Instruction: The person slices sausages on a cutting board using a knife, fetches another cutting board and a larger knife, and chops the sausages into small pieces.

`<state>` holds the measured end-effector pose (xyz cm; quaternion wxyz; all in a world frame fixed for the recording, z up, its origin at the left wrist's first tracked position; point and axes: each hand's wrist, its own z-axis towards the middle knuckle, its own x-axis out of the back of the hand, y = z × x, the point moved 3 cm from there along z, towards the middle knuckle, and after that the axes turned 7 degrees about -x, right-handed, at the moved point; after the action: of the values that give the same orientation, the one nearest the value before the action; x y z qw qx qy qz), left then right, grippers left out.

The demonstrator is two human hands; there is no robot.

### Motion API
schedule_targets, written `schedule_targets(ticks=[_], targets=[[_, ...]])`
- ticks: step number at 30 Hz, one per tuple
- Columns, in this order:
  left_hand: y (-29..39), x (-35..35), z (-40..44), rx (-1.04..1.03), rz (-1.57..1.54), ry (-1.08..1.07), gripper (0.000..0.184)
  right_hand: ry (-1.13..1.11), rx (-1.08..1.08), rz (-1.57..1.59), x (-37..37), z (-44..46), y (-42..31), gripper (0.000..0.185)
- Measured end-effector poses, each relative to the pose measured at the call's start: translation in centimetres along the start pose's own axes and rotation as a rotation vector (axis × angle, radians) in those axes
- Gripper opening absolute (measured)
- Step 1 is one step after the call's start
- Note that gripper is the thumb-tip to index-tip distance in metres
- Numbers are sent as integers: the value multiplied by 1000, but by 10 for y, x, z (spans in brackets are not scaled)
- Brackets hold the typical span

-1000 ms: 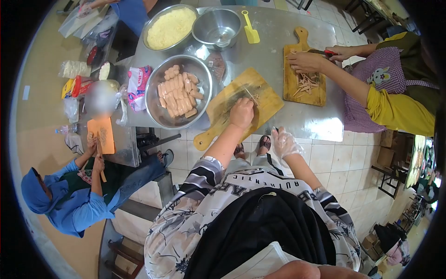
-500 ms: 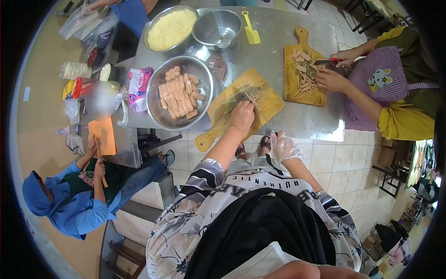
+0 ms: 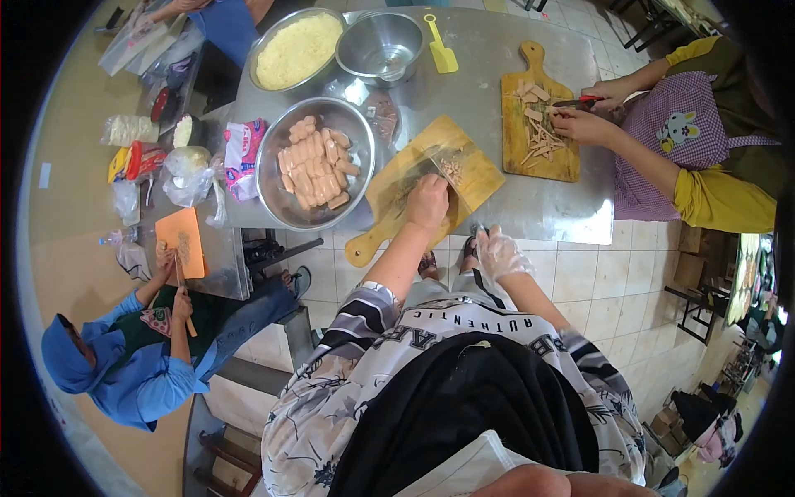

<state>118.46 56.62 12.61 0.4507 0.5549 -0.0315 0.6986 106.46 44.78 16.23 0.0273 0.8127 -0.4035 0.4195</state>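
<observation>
Tabletop: steel point(image 3: 546, 217); its near edge passes just beyond the person's feet, and the work sits over this edge.
Wooden cutting board: on the tabletop point(image 3: 397, 178), long axis slanting, grip end near-left, broad end far-right; the grip overhangs the near edge.
Steel bowl: far-left of the board's grip point(image 3: 310, 219), holding pale sausages point(image 3: 313, 166), well apart from the fingers.
Right hand: gloved point(image 3: 501, 253), at the near edge, right of the board; its fingers appear clenched on the knife's handle, largely hidden.
Left hand: bare point(image 3: 427, 203), over the middle of the board, left of the blade; fingers curled downward. Whether they grasp a piece cannot be told.
Knife: blade point(image 3: 452, 185) on the board, long axis running from near-right to far-left, crosswise to the board's own; it separates the left hand from the cut pieces.
Chopped bits: small heap point(image 3: 451, 168), probably sausage, on the far half of the board, just right of the blade and far-right of the left fingers. Left hand nearer; right hand reaches this area by the blade only.
</observation>
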Motion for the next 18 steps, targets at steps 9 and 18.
schedule_targets(ticks=[9,18], targets=[[-5,5,-5,-121,-38,163,3,9,43,-51,19,-8,-9,43],[-7,2,-7,-12,-105,105,5,-13,46,4,0,20,-8,45]])
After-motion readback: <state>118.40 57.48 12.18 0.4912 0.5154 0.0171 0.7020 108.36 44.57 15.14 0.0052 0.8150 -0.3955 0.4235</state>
